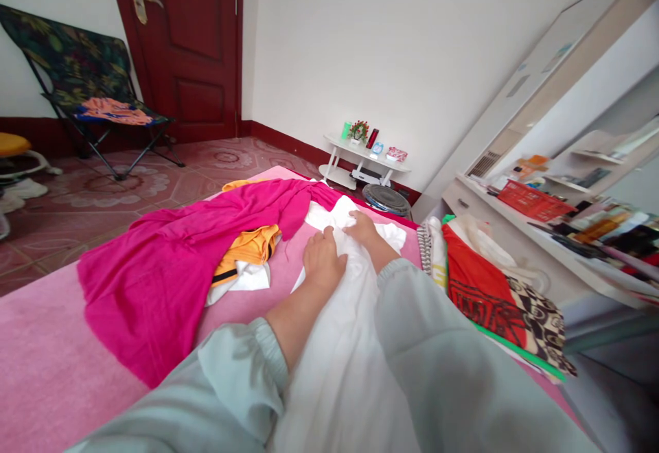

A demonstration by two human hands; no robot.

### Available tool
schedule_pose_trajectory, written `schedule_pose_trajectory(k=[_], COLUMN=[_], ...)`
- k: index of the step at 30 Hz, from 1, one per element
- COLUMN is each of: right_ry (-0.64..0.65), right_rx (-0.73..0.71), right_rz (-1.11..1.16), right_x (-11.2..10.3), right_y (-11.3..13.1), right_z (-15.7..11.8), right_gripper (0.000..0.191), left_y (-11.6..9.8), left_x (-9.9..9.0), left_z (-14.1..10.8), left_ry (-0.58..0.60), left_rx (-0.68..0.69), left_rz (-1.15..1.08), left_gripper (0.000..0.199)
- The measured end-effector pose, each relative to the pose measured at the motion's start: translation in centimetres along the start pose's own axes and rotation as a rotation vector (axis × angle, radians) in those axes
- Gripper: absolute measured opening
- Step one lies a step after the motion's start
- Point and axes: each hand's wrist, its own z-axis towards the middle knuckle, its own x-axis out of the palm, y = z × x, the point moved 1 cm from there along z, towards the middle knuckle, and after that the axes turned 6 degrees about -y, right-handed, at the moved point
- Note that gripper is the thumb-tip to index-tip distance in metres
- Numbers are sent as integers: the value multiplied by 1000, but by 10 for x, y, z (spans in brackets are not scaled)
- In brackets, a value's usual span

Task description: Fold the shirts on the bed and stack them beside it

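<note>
Pale green sleeves [443,343] are shown foremost, with white cloth [350,370] between them at bottom centre, gripped mid-frame by the left hand [324,259] and right hand [363,228], close together. The pink surface [41,343] is exposed at lower left; its left edge, bordered by tiled floor [200,171], is reached by a magenta garment [154,268]; its right is lined by folded textiles [476,285].

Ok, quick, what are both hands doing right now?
Left hand: closed, gripping the white cloth.
Right hand: closed, fingers gripping the same cloth, slightly farther forward.
</note>
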Motion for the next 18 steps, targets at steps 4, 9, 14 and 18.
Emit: schedule_pose_trajectory(k=[4, 9, 14, 18], right_ry=[-63, -160, -49, -105], right_rx=[3, -18, -90, -128], right_rz=[138, 367, 89, -179], right_x=[-14, -49, -86, -102], right_y=[6, 1, -22, -12], right_z=[1, -16, -61, -93], right_gripper=[18, 22, 16, 36], left_y=[1, 5, 0, -8], left_x=[0, 0, -7, -14], left_z=[4, 7, 0, -6], left_ry=[56, -9, -114, -97], left_rx=[-55, 1, 179, 251], left_rz=[-11, -147, -197, -169], left_gripper=[66, 40, 37, 24])
